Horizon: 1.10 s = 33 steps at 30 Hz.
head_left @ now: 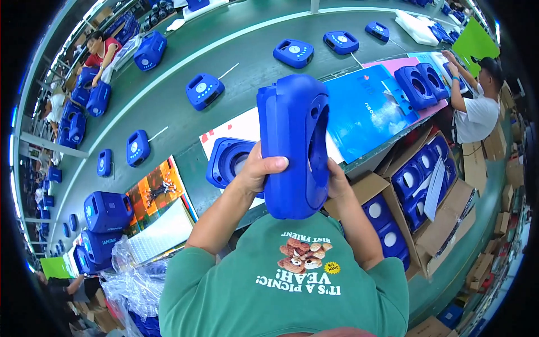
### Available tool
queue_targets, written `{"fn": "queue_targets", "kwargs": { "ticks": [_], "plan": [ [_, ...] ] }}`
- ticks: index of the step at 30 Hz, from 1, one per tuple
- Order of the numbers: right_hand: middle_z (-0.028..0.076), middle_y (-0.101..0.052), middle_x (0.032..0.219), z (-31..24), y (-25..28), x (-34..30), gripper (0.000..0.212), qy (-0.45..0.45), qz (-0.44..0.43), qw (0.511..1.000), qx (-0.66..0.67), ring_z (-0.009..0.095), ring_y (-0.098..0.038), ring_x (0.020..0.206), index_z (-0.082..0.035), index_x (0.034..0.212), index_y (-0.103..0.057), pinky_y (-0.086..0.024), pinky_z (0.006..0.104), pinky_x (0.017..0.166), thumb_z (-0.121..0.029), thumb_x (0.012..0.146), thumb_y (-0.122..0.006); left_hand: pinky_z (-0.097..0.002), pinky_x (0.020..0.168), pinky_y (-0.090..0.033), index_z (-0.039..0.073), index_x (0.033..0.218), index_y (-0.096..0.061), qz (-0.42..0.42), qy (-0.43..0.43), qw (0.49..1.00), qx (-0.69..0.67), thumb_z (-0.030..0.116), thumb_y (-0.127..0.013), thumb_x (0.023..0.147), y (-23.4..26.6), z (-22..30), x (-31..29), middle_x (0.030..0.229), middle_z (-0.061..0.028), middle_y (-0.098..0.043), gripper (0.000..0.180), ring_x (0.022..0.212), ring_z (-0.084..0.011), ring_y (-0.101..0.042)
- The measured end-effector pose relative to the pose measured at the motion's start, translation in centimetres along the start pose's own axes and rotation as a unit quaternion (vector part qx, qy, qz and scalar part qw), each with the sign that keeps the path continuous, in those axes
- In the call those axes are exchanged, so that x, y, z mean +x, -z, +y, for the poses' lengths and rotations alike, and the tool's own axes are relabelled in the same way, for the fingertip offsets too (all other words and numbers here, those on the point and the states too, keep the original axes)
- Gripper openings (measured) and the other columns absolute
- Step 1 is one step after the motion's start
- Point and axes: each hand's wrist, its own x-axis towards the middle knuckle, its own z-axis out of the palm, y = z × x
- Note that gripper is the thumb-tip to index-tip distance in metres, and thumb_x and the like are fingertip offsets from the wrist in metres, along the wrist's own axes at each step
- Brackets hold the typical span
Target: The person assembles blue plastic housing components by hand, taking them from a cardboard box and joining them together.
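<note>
A blue plastic speaker housing [289, 146] is held up in front of my chest, tilted on its side, with a large oval opening facing right. My left hand [259, 169] grips its left side, thumb laid across the blue wall. My right hand [338, 181] holds the other side, its fingers partly hidden behind the housing. Below and behind it, another blue housing [229, 160] with a round opening lies on a white sheet at the bench edge, partly covered by my left arm.
Blue speaker panels [205, 91] with cables lie along the green conveyor [168, 112]. At right are a blue printed sheet [365, 112], two upright housings [418, 87] and an open carton [443, 230] of blue parts. A co-worker [477, 104] stands far right. Clear plastic wrap [135, 281] lies lower left.
</note>
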Motion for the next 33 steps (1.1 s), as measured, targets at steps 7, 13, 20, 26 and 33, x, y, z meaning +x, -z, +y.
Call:
{"fn": "queue_targets", "kwargs": {
  "ticks": [7, 13, 20, 26, 33],
  "plan": [
    [0.022, -0.055, 0.118, -0.6, -3.2, 0.9, 0.074, 0.048, 0.025, 0.998, -0.024, 0.03, -0.059, 0.103, 0.005, 0.128, -0.043, -0.05, 0.0401, 0.09, -0.044, 0.076, -0.059, -0.0367, 0.089, -0.049, -0.004, 0.128, -0.041, -0.064, 0.028, 0.992, -0.11, 0.026, -0.079, 0.068, 2.9, 0.8, -0.1, 0.115, -0.0165, -0.058, 0.077, 0.099, -0.0241, -0.061],
    [0.023, -0.041, 0.135, -3.5, -6.0, 0.1, 0.079, 0.209, 0.14, 0.93, -0.267, 0.032, -0.044, 0.125, 0.001, 0.143, -0.021, -0.037, 0.0405, 0.103, -0.023, 0.079, -0.061, -0.0341, 0.103, -0.034, -0.005, 0.138, -0.03, 0.064, -0.053, 0.991, 0.105, 0.024, -0.082, 0.063, 3.0, -0.9, 0.2, 0.13, -0.015, -0.046, 0.096, 0.119, -0.0213, -0.046],
    [0.018, -0.029, 0.148, -6.8, -13.3, 4.2, 0.086, 0.373, 0.156, 0.411, -0.817, 0.036, -0.023, 0.138, -0.002, 0.143, -0.029, -0.014, 0.0519, 0.11, -0.065, 0.086, -0.041, -0.0352, 0.099, -0.038, -0.003, 0.137, -0.028, 0.035, -0.098, 0.939, 0.327, 0.023, -0.074, 0.056, 3.4, -1.6, 0.4, 0.123, -0.0183, -0.051, 0.098, 0.114, -0.0256, -0.051],
    [0.017, -0.034, 0.146, -7.5, -14.2, 5.0, 0.085, 0.349, 0.151, 0.4, -0.834, 0.035, -0.026, 0.137, -0.003, 0.142, -0.034, -0.014, 0.0491, 0.111, -0.068, 0.087, -0.031, -0.0337, 0.097, -0.04, -0.002, 0.136, -0.031, 0.029, -0.122, 0.947, 0.295, 0.019, -0.073, 0.053, 5.2, -1.6, -0.6, 0.12, -0.0149, -0.052, 0.095, 0.11, -0.0237, -0.052],
    [0.014, -0.029, 0.147, -4.6, -9.6, 0.5, 0.084, 0.205, 0.129, 0.892, -0.381, 0.022, -0.03, 0.134, -0.001, 0.147, -0.013, -0.025, 0.0376, 0.11, -0.063, 0.092, -0.03, -0.0468, 0.09, -0.05, -0.004, 0.127, -0.044, -0.087, 0.013, 0.959, -0.271, 0.018, -0.067, 0.055, 6.6, -1.2, -0.6, 0.113, -0.0182, -0.053, 0.078, 0.106, -0.0346, -0.056]
  ]
}}
